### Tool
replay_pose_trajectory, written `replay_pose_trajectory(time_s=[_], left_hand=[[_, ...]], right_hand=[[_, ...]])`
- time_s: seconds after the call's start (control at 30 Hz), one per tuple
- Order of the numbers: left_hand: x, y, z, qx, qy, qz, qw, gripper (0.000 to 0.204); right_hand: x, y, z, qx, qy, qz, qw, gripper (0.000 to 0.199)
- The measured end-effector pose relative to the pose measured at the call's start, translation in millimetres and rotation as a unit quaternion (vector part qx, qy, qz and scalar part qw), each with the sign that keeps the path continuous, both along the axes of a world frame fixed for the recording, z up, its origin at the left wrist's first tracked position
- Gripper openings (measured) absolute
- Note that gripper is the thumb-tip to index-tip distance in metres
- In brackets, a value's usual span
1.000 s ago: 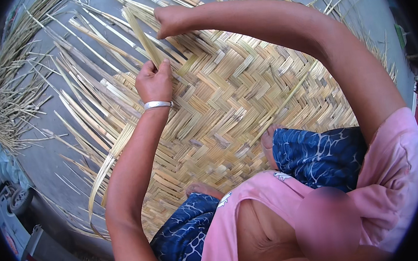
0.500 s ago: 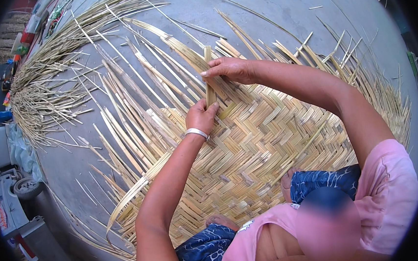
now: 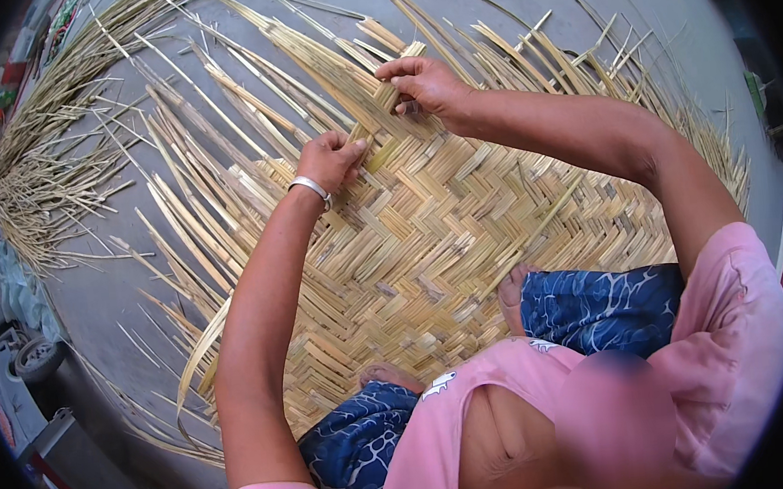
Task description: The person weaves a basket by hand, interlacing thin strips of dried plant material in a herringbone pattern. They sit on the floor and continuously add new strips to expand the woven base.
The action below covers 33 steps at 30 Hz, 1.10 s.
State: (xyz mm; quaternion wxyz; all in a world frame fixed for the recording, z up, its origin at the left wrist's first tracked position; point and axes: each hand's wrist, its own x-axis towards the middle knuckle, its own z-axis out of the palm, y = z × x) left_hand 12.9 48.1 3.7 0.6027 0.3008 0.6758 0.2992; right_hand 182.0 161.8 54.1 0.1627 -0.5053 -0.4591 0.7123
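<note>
A herringbone mat (image 3: 448, 199) of flat, pale yellow reed strips lies on the floor in front of me, its far edge a fringe of loose strip ends. My left hand (image 3: 330, 162), with a light band at the wrist, is closed at that edge, thumb and fingers pinching a narrow strip. Farther right, my right hand (image 3: 430, 90) is closed with bent fingers round a strip, whose gripped part the fingers partly hide. Between the hands a bundle of long strips (image 3: 327, 66) runs away from the weave.
At the far left a pile of thin reeds (image 3: 56, 188) lies on the grey floor (image 3: 596, 35). A wheeled grey object (image 3: 37, 360) stands at the left rim. My bare feet rest on the mat's near part. One loose greenish strip (image 3: 538, 233) lies across the weave.
The strip that stood upright between my hands no longer shows that way. My right hand has shifted right along the mat's edge, away from my left. The whole view has also shifted slightly.
</note>
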Motion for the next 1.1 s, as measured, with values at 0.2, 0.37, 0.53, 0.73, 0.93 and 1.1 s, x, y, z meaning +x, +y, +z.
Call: replay_pose_trajectory(time_s=[0.2, 0.37, 0.53, 0.73, 0.93, 1.1], left_hand=[[11.8, -10.6, -6.9, 0.05, -0.015, 0.08, 0.995, 0.023], [41.7, -35.2, 8.0, 0.221, 0.334, -0.022, 0.916, 0.043], [50.7, -56.5, 3.8, 0.272, 0.502, -0.126, 0.811, 0.048], [38.9, -67.0, -15.5, 0.278, 0.548, -0.212, 0.76, 0.054], [37.7, -65.4, -11.9, 0.274, 0.54, -0.236, 0.76, 0.054], [36.4, -66.5, -13.8, 0.284, 0.536, -0.236, 0.759, 0.051]], right_hand=[[46.5, -1.8, -12.2, -0.038, -0.059, 0.024, 0.997, 0.026], [55.7, 25.6, 3.0, 0.177, -0.168, 0.247, 0.938, 0.025], [34.6, 40.3, -6.7, 0.695, -0.211, 0.422, 0.542, 0.028], [-3.2, 45.4, -7.1, 0.499, -0.337, 0.525, 0.602, 0.036], [-0.2, 45.8, -7.8, 0.429, -0.314, 0.52, 0.668, 0.036], [9.7, 35.0, -6.3, 0.433, -0.308, 0.508, 0.678, 0.036]])
